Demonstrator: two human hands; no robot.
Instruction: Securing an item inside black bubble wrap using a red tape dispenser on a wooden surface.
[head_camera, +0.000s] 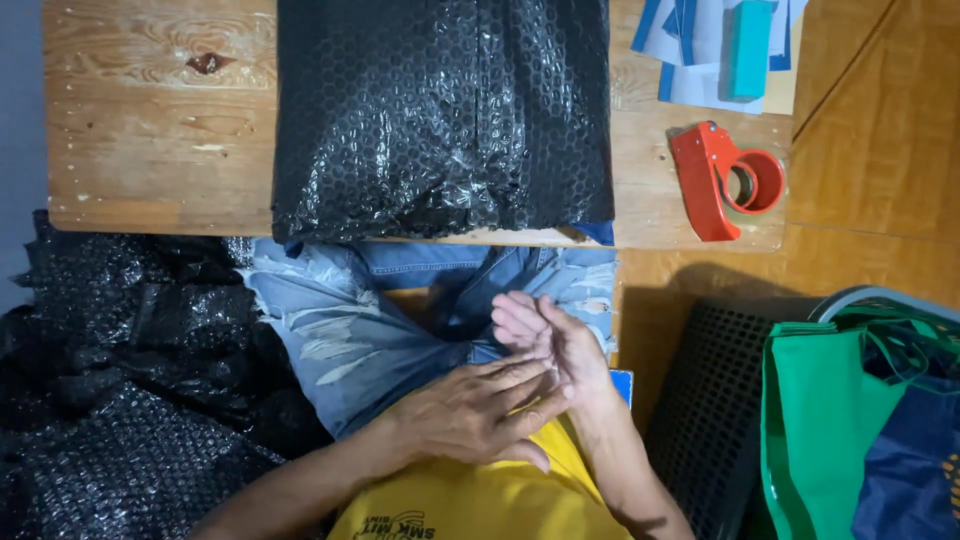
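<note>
Left hand laid flat across upturned palm of right hand, both empty, over lap. Black bubble-wrapped parcel ahead on counter: likely soft, light, slippery film; grip both side edges.

The counter is bare wood, rough and matt, with knots and pale scuffs. On it lies a parcel wrapped in black bubble wrap, a glossy plastic that shines in small dots. More of the same wrap lies on the floor. The tape dispenser is smooth red plastic. The jeans are faded blue denim, torn and frayed. The bag is matt green cloth.
</note>
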